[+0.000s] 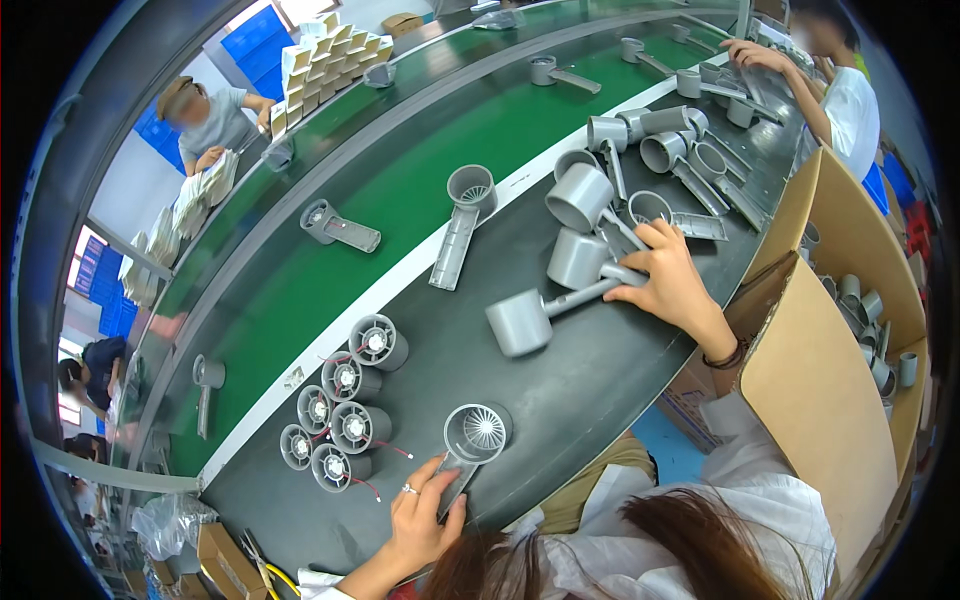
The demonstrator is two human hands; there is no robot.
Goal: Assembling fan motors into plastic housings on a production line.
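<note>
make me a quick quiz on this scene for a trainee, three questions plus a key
1. Multiple choice: the left hand holds a grey cup-shaped part by its (a) handle, (b) wire, (c) lid.
2. True or false: the right hand has its fingers on a grey stem.
3. Count: how many grey cylinders are grouped with the red wires on the dark table?

Key:
1. (a), by its handle.
2. True.
3. Six.
</note>
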